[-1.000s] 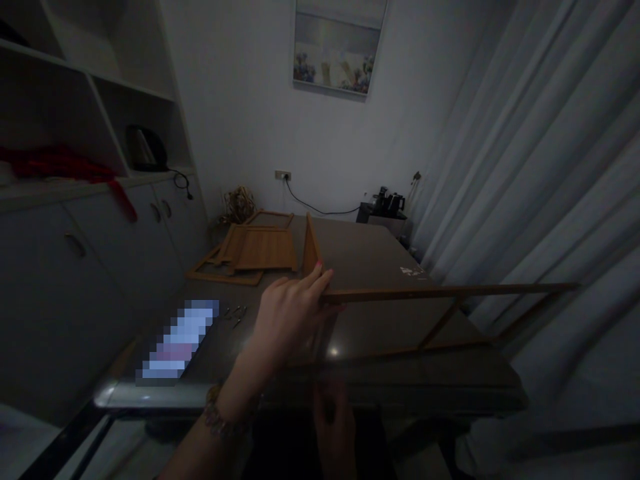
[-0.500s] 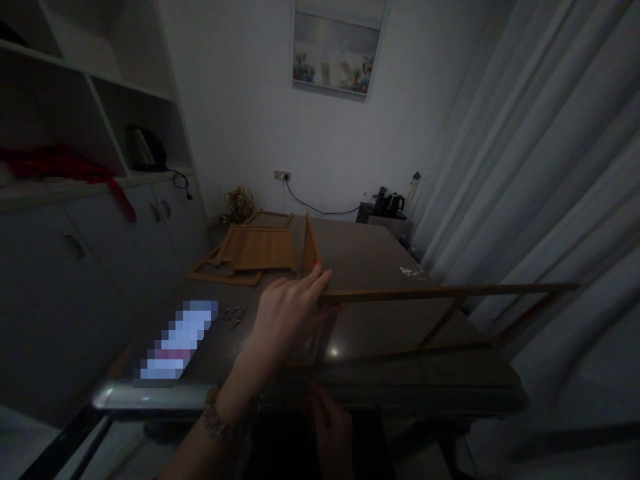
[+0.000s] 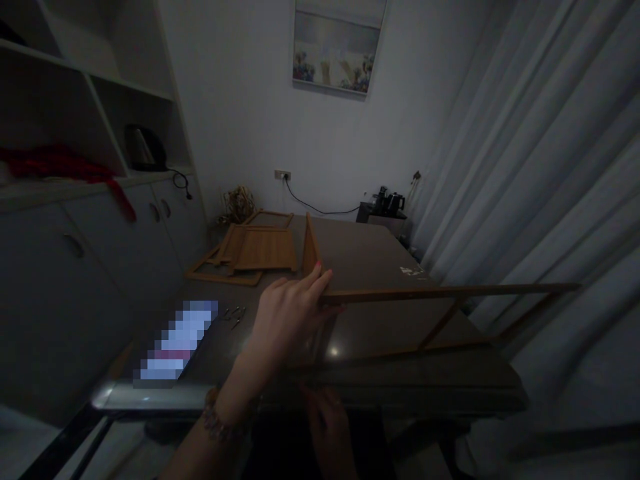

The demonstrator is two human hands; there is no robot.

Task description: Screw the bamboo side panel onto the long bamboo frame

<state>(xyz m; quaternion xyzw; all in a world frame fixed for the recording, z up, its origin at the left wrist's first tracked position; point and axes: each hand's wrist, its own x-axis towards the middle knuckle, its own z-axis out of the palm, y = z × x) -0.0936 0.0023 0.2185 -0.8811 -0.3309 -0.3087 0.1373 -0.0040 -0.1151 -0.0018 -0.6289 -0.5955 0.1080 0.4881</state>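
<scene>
My left hand (image 3: 285,310) is closed round the upper near corner where a long wooden frame (image 3: 450,292) meets an upright wooden board (image 3: 310,250). The frame stands on its long edge and stretches right along the table's front side, with a crossbar near its far end. Below, at the front edge of the table (image 3: 370,247), my right hand (image 3: 327,420) has its fingers pinched together close to the frame's lower corner. What it holds, if anything, is too dark to make out. Small metal pieces (image 3: 236,317), maybe screws, lie left of my left wrist.
A phone-like lit screen (image 3: 180,340), blurred out, lies at the table's left front. Behind it are flat wooden panels (image 3: 265,249) and an open wooden frame (image 3: 225,277). White scraps (image 3: 413,271) lie at the right edge, beside a curtain (image 3: 525,167).
My right hand has shifted slightly left and turned a little at the table's front edge. My left hand and the frame stay in place.
</scene>
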